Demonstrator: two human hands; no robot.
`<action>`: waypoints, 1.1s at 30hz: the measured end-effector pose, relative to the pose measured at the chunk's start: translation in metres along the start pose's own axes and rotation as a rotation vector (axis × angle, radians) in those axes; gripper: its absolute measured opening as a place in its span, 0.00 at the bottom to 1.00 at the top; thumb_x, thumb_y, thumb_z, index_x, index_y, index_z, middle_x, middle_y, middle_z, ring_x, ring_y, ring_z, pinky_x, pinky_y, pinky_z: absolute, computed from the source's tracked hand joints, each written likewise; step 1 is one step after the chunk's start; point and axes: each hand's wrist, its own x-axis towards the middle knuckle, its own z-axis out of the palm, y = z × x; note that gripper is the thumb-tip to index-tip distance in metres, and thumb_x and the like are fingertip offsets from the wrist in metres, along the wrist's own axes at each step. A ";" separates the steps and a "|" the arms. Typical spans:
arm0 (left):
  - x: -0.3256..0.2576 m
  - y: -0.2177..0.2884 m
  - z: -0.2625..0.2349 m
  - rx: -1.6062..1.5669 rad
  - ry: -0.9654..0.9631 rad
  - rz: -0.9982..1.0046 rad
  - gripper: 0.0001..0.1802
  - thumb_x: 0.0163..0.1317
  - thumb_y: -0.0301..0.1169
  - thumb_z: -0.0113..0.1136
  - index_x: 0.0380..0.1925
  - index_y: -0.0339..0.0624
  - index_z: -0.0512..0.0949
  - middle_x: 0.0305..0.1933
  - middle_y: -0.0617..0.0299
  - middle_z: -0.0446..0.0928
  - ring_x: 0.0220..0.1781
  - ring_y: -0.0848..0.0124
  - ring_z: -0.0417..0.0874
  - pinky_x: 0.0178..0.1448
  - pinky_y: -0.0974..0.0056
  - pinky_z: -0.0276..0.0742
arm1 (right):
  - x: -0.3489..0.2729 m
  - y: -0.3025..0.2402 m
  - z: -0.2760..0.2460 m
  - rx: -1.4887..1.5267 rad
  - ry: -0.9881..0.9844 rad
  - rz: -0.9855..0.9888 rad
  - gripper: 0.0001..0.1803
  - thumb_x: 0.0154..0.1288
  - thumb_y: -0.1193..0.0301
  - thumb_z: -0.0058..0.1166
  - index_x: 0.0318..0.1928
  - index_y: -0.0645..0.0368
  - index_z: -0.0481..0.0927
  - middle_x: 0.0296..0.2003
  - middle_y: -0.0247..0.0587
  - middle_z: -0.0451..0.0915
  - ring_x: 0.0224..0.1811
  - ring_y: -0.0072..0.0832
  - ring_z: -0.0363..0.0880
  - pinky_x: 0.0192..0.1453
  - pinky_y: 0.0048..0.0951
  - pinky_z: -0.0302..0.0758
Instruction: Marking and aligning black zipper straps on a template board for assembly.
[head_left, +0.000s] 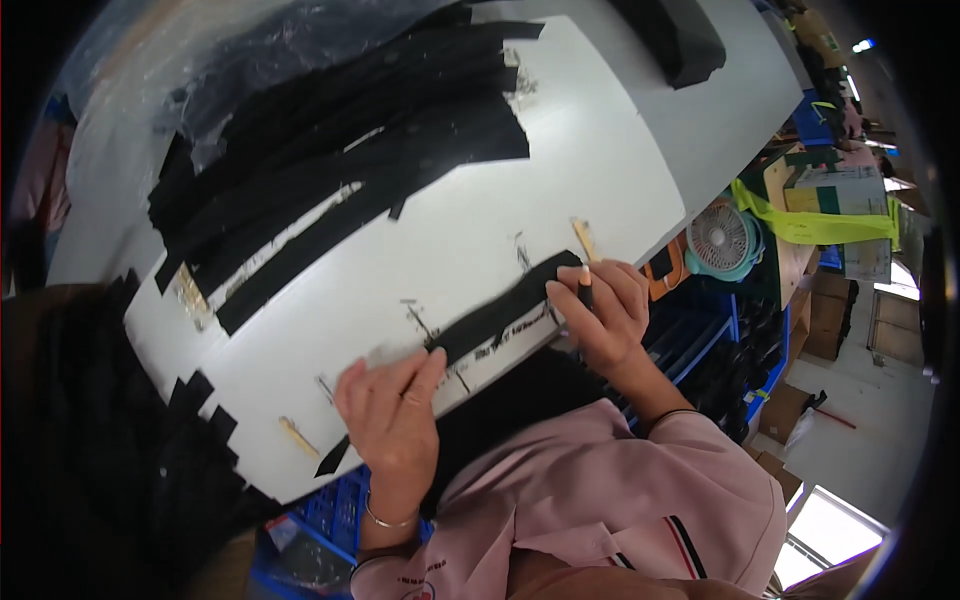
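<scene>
A narrow black fabric strip lies along the near edge of a white board. My left hand lies flat on the strip's left part and pins it to the board. My right hand grips a thin dark pen-like tool at the strip's right end, tip down on the fabric. Small wooden pegs stand near both ends of the strip.
Several long black fabric strips are piled across the far half of the board. More black fabric lies at the left. A black block sits far right on the table. A small fan, blue crates and cardboard boxes stand to the right.
</scene>
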 end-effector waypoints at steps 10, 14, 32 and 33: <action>-0.050 0.003 0.013 0.136 -0.078 -0.147 0.24 0.65 0.25 0.69 0.62 0.42 0.82 0.67 0.60 0.79 0.68 0.61 0.78 0.84 0.41 0.43 | -0.032 -0.006 0.012 0.157 -0.088 0.149 0.17 0.61 0.75 0.60 0.51 0.57 0.86 0.53 0.45 0.86 0.53 0.39 0.85 0.60 0.39 0.78; -0.064 0.012 0.008 0.155 -0.106 -0.231 0.32 0.67 0.34 0.69 0.70 0.41 0.74 0.74 0.55 0.73 0.78 0.57 0.68 0.84 0.37 0.37 | -0.038 -0.009 0.014 0.105 -0.102 0.113 0.16 0.65 0.75 0.61 0.53 0.56 0.85 0.56 0.44 0.85 0.59 0.40 0.83 0.68 0.44 0.73; -0.104 -0.019 -0.012 0.305 0.044 -0.348 0.44 0.65 0.47 0.70 0.77 0.43 0.66 0.83 0.46 0.58 0.85 0.48 0.54 0.80 0.26 0.29 | -0.062 0.012 0.024 0.160 -0.009 0.140 0.11 0.74 0.76 0.58 0.54 0.60 0.84 0.58 0.44 0.86 0.65 0.44 0.81 0.75 0.49 0.70; -0.109 -0.016 -0.011 0.315 0.024 -0.363 0.44 0.65 0.48 0.70 0.77 0.45 0.66 0.83 0.47 0.58 0.85 0.48 0.54 0.80 0.25 0.30 | -0.062 0.013 0.024 0.156 -0.008 0.134 0.11 0.74 0.76 0.58 0.54 0.60 0.84 0.58 0.44 0.86 0.65 0.44 0.81 0.75 0.49 0.70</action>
